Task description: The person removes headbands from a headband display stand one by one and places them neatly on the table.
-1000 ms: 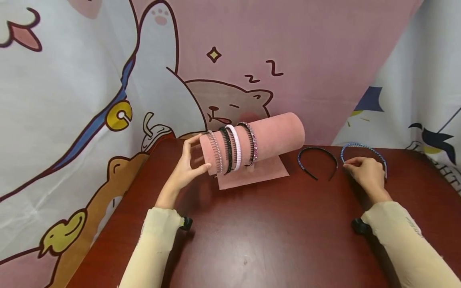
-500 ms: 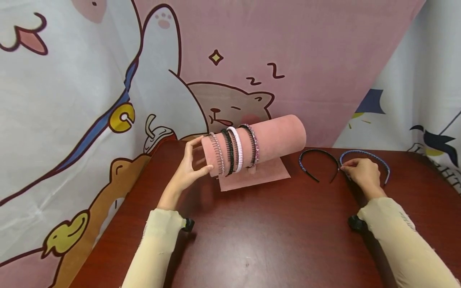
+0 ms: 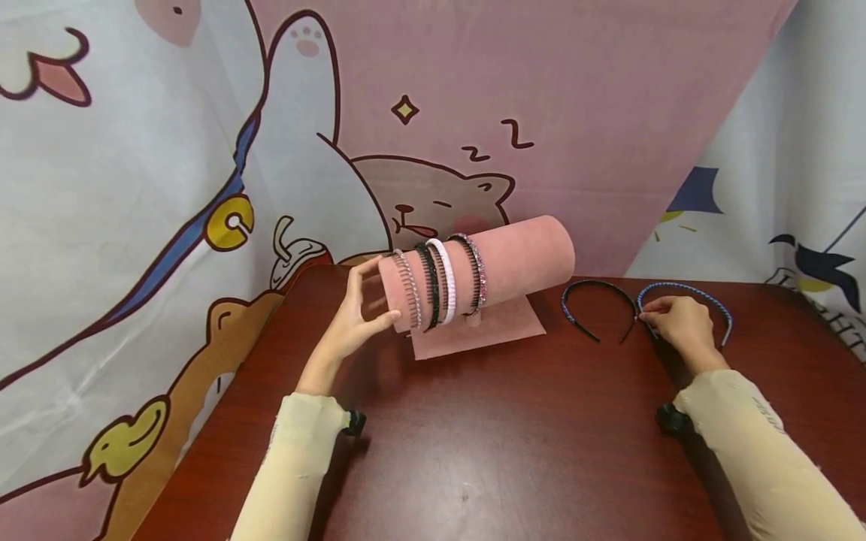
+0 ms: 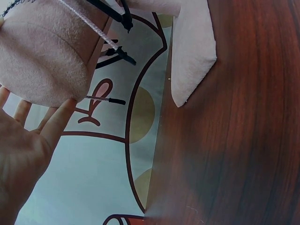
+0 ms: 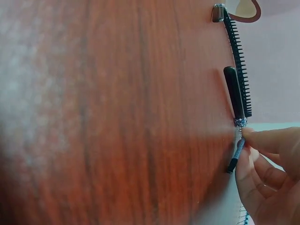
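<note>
The blue headband point(image 3: 697, 290) has shifted nearer, pinched by the right grip point(image 3: 682, 327).

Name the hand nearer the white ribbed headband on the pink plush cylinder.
Left. The left hand holds the cylinder left of the white headband; the right hand is farther, beyond the cylinder's right end.

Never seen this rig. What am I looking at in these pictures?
No robot here: a person works bare-handed. The wide view comes from a camera worn on the head; the two close views come from cameras on the left and right wrists.

A pink roll stands on a flat pink base on the reddish-brown table, with four headbands around it. To its right are a dark headband and a blue headband.

The left hand grips the roll's left end. The right hand pinches where the two loose headbands meet, seemingly the blue one, though that is partly hidden.
</note>
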{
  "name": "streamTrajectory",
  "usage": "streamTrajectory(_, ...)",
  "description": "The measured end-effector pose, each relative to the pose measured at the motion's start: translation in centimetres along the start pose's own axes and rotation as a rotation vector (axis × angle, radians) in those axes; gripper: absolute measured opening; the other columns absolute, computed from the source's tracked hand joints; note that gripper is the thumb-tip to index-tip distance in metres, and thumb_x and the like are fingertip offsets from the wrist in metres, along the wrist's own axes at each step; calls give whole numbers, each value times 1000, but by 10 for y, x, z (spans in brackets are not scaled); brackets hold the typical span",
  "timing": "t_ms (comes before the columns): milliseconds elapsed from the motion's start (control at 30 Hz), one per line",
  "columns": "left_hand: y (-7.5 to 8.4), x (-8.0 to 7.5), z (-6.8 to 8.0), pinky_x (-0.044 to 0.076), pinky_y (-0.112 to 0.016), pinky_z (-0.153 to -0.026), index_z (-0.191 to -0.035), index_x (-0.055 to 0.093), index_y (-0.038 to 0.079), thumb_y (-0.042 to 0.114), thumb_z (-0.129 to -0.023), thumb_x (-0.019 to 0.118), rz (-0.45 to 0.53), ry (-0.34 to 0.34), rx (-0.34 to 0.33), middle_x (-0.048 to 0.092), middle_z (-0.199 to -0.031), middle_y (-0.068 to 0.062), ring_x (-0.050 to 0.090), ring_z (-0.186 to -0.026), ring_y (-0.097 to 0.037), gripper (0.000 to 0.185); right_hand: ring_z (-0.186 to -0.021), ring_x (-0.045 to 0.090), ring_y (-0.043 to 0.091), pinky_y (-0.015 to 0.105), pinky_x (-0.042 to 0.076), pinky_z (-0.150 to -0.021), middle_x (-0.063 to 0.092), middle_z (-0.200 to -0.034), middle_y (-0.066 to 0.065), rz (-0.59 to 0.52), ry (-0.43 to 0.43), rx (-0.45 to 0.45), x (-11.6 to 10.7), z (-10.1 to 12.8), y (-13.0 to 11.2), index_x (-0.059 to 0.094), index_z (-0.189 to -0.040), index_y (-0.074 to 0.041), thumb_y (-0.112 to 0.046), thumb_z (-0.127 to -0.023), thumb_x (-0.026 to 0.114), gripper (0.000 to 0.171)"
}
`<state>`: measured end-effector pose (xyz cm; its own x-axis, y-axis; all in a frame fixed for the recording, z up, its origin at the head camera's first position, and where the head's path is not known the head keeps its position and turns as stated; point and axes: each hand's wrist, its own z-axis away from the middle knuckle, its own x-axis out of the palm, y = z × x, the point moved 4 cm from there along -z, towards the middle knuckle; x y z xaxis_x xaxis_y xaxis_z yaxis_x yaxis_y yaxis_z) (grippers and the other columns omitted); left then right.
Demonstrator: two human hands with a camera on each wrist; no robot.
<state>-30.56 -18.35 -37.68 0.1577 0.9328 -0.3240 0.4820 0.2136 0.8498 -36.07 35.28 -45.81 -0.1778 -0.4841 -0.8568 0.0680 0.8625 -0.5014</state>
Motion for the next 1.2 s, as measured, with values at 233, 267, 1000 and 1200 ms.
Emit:
streamTrajectory(233,0,2,2,36,-62,-113,-153,21,18,10,-83,74,4,-8,-6,26,-157,-7,33,-142,-37,88,-63,59,10,41,41,-69,70,-63,-2,-2,-18,-11,3,3,3,75,-101,-3,-29,-92,68,29)
streamTrajectory(267,1,2,2,36,-61,-114,-153,21,19,10,-83,74,3,-8,-10,27,-157,-7,34,-142,-36,88,-63,59,9,40,41,-68,70,-63,-2,-4,-17,-11,3,3,3,75,-102,-3,-29,-92,68,29)
streamTrajectory(1000,0,0,2,37,-57,-115,-153,20,20,10,-84,74,0,-5,-16,27,-156,-7,36,-142,-32,87,-69,58,14,25,39,-57,73,-73,6,-60,83,-67,-16,11,-23,77,-100,-5,-27,-92,69,24)
streamTrajectory(1200,1,0,1,37,-56,-115,-153,21,21,10,-84,74,-7,-1,-16,27,-157,-5,35,-142,-30,88,-64,54,8,24,39,-51,73,-71,6,-96,109,-84,-16,16,-35,77,-102,-8,-26,-92,70,22)
